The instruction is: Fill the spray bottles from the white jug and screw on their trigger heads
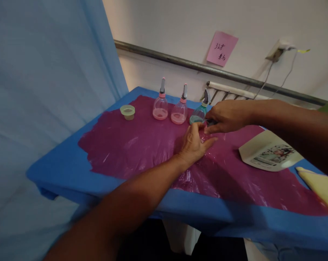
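My left hand (pixel 193 142) curls around the body of a clear pink spray bottle (pixel 203 135), with the thumb reaching to the right. My right hand (pixel 226 113) is closed over the top of that bottle, at its dark sprayer head (pixel 211 122). The hands hide most of this bottle. Just behind them stands a green spray bottle (pixel 198 118) with a grey trigger. To its left are two upright pink spray bottles, a nearer one (pixel 179 113) and a farther one (pixel 160 109), each with a little liquid in the bottom.
A small lidded plastic cup (pixel 128 112) stands at the left. Purple plastic sheeting (pixel 126 145) covers the blue table (pixel 79 183). A large white jug (pixel 271 152) lies at the right, near a yellow cloth-like item (pixel 320 186). A metal pipe (pixel 166 58) crosses the wall behind.
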### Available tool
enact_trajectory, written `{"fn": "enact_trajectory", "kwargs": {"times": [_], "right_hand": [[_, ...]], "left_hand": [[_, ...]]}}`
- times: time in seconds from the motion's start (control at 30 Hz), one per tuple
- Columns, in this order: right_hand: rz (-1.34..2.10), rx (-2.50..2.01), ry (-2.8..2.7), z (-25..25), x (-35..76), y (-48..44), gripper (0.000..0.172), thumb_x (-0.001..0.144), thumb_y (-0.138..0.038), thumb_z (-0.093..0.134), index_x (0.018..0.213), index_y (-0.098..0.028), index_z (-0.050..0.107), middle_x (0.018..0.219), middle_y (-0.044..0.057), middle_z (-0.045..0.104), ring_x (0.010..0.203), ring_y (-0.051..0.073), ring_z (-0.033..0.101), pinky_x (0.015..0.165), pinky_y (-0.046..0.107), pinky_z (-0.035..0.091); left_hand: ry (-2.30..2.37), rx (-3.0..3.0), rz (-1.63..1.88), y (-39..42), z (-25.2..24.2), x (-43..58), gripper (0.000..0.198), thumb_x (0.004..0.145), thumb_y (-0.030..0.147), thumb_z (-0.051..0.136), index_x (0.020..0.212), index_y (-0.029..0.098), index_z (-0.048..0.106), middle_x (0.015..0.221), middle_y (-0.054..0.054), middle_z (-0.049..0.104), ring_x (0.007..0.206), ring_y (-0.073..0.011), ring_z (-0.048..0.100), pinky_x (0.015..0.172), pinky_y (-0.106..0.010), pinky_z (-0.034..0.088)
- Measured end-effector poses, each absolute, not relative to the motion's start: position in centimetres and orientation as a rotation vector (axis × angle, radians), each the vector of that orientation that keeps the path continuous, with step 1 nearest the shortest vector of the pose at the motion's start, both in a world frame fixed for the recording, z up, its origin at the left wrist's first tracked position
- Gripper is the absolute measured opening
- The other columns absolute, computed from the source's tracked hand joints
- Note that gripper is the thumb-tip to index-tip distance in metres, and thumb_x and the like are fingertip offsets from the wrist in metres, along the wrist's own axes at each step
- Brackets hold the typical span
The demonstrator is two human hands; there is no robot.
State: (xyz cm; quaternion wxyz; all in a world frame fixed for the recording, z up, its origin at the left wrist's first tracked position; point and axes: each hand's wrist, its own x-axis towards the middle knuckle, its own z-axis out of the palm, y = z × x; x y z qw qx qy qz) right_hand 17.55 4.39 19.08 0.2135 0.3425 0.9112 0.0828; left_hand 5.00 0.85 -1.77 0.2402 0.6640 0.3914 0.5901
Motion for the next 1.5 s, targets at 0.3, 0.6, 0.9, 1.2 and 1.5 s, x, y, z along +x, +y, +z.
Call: {"fn": "enact_trajectory", "kwargs": {"times": [0.3,0.6,0.9,1.2,1.5], "right_hand": [[0.273,1.027,2.518,18.2,17.3,4.9,0.056,0.101,-0.073,0.065,0.085,-0.021,0.079,0.067,0.007,0.071,0.062,0.021,0.066,0.061,0.034,0.039],[-0.068,1.126,2.639,19.7,19.3,3.7,0.037,0.109,-0.053,0.059,0.116,-0.023,0.08,0.087,0.006,0.083,0.072,0.021,0.072,0.067,0.034,0.048],[0.145,1.108,2.698,19.8,19.7,3.0,0.036,0.108,-0.051,0.06,0.112,-0.025,0.085,0.084,0.005,0.08,0.073,0.021,0.068,0.069,0.035,0.041],[0.09,1.021,2.715,20.1,20.0,3.3,0.031,0.108,-0.045,0.062,0.114,-0.022,0.082,0.089,0.005,0.08,0.075,0.02,0.066,0.073,0.034,0.042],[-0.018,0.968,2.801,19.7,20.2,3.7,0.022,0.106,-0.038,0.066,0.115,-0.025,0.082,0.092,0.003,0.082,0.077,0.019,0.07,0.073,0.033,0.046]], "left_hand": [[1.028,1.926,1.661,1.0,-1.6,4.8,0.029,0.106,0.041,0.075,0.123,0.026,0.057,0.118,-0.008,0.072,0.114,-0.0286,0.07,0.1,-0.045,0.056],[1.107,2.071,1.645,0.6,-1.1,5.0,0.023,0.115,0.045,0.052,0.112,0.025,0.062,0.111,-0.011,0.071,0.11,-0.0306,0.068,0.101,-0.048,0.055],[1.088,1.874,1.679,1.4,-1.6,5.4,0.048,0.099,0.052,0.082,0.131,0.027,0.056,0.125,-0.009,0.074,0.116,-0.0295,0.072,0.102,-0.047,0.058],[1.023,2.011,1.677,1.2,-0.4,5.1,0.012,0.109,0.033,0.061,0.101,0.025,0.059,0.102,-0.008,0.072,0.102,-0.0289,0.072,0.094,-0.044,0.055],[1.043,1.931,1.746,1.4,0.4,4.6,0.021,0.097,0.033,0.08,0.106,0.022,0.064,0.109,-0.006,0.067,0.106,-0.0247,0.07,0.099,-0.04,0.057]]}}
